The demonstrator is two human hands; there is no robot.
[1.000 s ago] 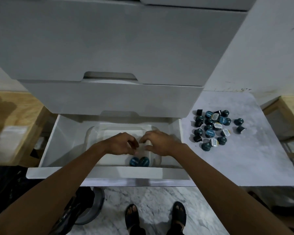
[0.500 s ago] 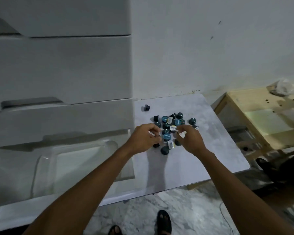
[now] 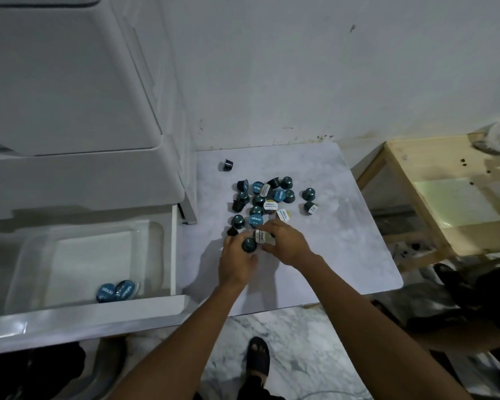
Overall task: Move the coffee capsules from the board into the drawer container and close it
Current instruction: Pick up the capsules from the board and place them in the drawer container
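Many dark teal capsules (image 3: 261, 202) (some white-lidded), marble board (image 3: 344, 249)

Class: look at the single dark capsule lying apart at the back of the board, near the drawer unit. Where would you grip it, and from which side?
The lone capsule lies on its side, clear of the pile. Probably best from above, fingertips pinching its tapered body across the width; nothing crowds it.

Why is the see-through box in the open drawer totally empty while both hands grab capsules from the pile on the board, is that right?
Not quite. The head view shows the clear container in the drawer already holds two blue capsules. The rest stands: the left hand and right hand are both at the pile of capsules on the board.
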